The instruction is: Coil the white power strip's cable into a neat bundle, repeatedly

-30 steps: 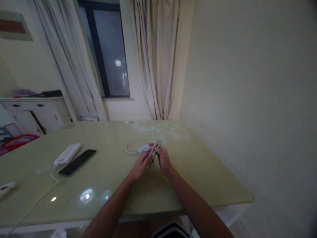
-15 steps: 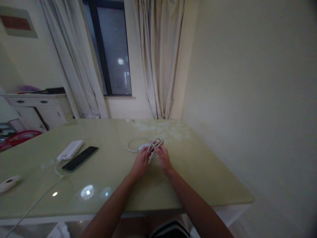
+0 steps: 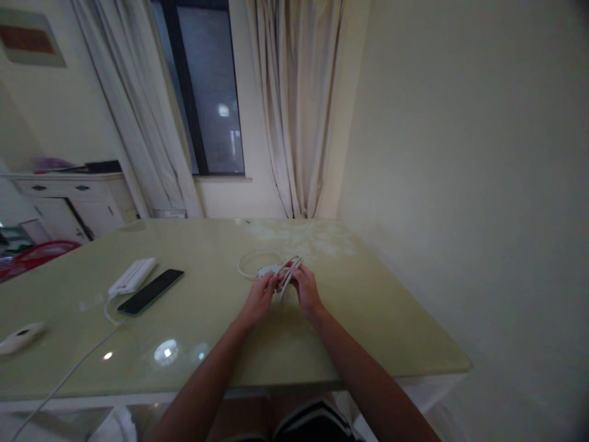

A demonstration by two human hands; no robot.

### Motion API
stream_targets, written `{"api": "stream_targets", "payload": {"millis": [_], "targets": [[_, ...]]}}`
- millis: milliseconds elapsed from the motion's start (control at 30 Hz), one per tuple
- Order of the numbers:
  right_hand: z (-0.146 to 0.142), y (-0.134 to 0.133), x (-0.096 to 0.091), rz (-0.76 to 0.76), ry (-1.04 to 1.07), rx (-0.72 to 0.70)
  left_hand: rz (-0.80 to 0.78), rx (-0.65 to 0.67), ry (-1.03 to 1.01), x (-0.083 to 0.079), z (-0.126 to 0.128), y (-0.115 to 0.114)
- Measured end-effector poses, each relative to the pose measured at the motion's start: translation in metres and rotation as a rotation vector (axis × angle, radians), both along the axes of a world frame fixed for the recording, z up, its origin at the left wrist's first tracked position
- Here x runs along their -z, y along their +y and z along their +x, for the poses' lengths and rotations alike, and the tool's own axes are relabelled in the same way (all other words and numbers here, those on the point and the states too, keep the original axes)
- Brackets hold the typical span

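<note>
White handheld device (image 3: 22,338), blurry, far left on greenish tabletop (image 3: 207,316). Next, white slab (image 3: 132,276) just beside black phone (image 3: 151,292), flat. Well apart, mid-table: left hand (image 3: 258,301), with fingers clamped on left side of coiled pale cord (image 3: 286,281). White block (image 3: 267,270) just behind, partly hidden. Coil between both hands, seemingly just above tabletop. Right hand (image 3: 306,292) last, with thumb and fingers pinched on coil's right side.

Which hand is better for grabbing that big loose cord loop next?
Probably the left hand. The loose loop lies on its side, while the right hand is farther away, across the bundled cord. Both hands touch the bundle, so the right could hold that meanwhile.
</note>
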State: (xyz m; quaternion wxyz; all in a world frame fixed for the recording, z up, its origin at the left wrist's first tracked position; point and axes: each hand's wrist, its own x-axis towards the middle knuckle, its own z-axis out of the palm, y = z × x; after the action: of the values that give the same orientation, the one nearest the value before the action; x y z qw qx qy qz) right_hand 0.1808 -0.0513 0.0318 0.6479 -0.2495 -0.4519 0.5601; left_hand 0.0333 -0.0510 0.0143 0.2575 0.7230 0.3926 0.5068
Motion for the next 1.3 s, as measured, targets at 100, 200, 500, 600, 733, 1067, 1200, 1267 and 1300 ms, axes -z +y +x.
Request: {"api": "stream_targets", "payload": {"millis": [100,200,500,600,733,1067,1200,1267,1300], "targets": [[-0.002,-0.003,0.0,0.024,-0.075,0.041,-0.026,0.115,0.002,-0.003,0.003,-0.005],[-0.002,-0.005,0.0,0.037,-0.161,0.093,-0.029,0.198,0.018,-0.007,0.004,-0.011],[0.004,-0.003,0.002,0.193,-0.397,0.187,-0.113,0.213,-0.026,-0.012,0.006,-0.017],[0.003,-0.004,0.004,0.326,-0.513,0.099,-0.102,0.1,-0.068,-0.012,0.007,-0.016],[-0.004,-0.011,0.009,0.471,-0.655,-0.012,-0.081,-0.085,-0.182,-0.012,0.003,-0.015],[-0.011,-0.01,0.021,0.517,-0.822,-0.011,-0.226,0.009,-0.452,-0.013,-0.007,-0.005],[-0.01,-0.005,0.025,0.587,-1.025,0.09,-0.273,0.067,-0.579,-0.008,-0.009,0.002],[-0.011,-0.004,0.026,0.617,-1.089,0.107,-0.272,0.08,-0.611,-0.006,-0.01,0.004],[-0.011,-0.004,0.027,0.63,-1.102,0.105,-0.272,0.089,-0.615,-0.006,-0.01,0.004]]}}
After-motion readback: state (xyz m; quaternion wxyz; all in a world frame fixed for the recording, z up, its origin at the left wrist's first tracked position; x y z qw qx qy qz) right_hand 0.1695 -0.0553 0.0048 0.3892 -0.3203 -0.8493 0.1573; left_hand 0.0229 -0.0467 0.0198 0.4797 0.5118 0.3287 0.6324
